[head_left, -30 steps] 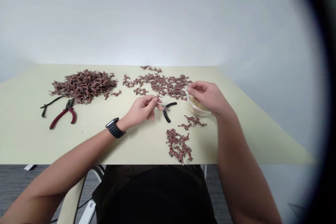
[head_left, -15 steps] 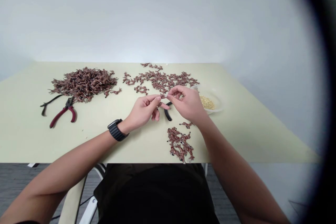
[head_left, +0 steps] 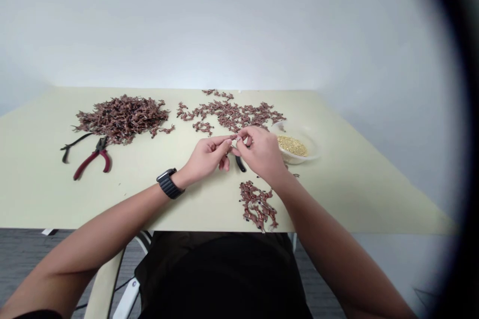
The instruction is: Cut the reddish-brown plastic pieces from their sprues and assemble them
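Note:
My left hand (head_left: 207, 158) pinches a small brown figure (head_left: 234, 137) between thumb and index finger, above the middle of the table. Right beside it, the fingertips of my right hand (head_left: 262, 152) are pressed together at the figure's right end; what they grip is too small to make out. Partly hidden beneath the hands lies a tool with a black handle (head_left: 240, 163). A clear bowl (head_left: 312, 152) of small golden pieces (head_left: 292, 145) stands just right of my right hand. Nearer the front edge lies a small group of brown figures (head_left: 258, 207).
A large heap of brown figures (head_left: 123, 117) covers the back left of the pale table (head_left: 194, 204). More figures (head_left: 232, 114) are spread at the back middle. Red-handled pliers (head_left: 90, 160) and a black tool (head_left: 69, 148) lie at the left. A wall stands behind.
My right hand has shifted slightly left and turned, closing in on my left fingertips. More of the bowl shows now. The view has shifted slightly.

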{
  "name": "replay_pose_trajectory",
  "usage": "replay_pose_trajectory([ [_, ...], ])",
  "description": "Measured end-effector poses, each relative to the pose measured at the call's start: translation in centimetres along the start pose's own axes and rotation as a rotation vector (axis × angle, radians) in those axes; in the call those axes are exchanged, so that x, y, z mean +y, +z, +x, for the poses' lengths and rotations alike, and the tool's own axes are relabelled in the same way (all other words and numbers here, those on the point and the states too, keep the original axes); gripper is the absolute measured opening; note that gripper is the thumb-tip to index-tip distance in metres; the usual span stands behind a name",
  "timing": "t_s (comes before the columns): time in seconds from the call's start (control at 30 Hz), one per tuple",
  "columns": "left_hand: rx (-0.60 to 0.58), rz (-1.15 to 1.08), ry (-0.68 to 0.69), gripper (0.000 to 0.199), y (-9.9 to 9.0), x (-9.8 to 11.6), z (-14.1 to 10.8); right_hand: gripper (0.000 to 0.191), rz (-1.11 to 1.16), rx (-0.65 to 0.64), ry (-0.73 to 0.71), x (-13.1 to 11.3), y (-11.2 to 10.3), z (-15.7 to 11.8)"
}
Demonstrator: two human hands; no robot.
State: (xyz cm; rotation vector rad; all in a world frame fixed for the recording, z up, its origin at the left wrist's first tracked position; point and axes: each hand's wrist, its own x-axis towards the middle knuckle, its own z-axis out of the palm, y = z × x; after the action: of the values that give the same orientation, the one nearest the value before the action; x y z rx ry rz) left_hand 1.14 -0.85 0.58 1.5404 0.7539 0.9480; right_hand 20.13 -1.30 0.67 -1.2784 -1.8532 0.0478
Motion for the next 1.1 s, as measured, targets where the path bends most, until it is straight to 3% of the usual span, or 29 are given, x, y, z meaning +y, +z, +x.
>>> replay_pose_trajectory([
  [0.13,0.068,-0.040,0.028,0.050,-0.1,-0.5,0.2,0.007,0.061,0.015,0.126,-0.2,-0.9,0.3],
  [0.3,0.119,0.074,0.100,0.050,-0.2,-1.0,0.2,0.019,0.457,-0.289,0.354,-0.9,-2.0,0.6],
  [0.37,0.108,0.096,0.112,0.048,-0.2,-1.0,0.2,0.022,0.535,-0.333,0.403,-0.9,-2.2,0.6],
  [0.73,0.062,0.035,0.087,0.046,0.0,-1.0,0.0,0.017,0.517,-0.203,0.435,-0.5,-1.8,0.8],
  [0.93,0.057,0.049,0.100,0.046,0.0,-0.5,-0.1,0.020,0.543,-0.326,0.425,-0.8,-2.6,0.9],
  [1.1,0.027,0.023,0.068,0.047,0.0,-0.4,-0.1,0.022,0.533,-0.271,0.426,-0.3,-2.5,1.0],
])
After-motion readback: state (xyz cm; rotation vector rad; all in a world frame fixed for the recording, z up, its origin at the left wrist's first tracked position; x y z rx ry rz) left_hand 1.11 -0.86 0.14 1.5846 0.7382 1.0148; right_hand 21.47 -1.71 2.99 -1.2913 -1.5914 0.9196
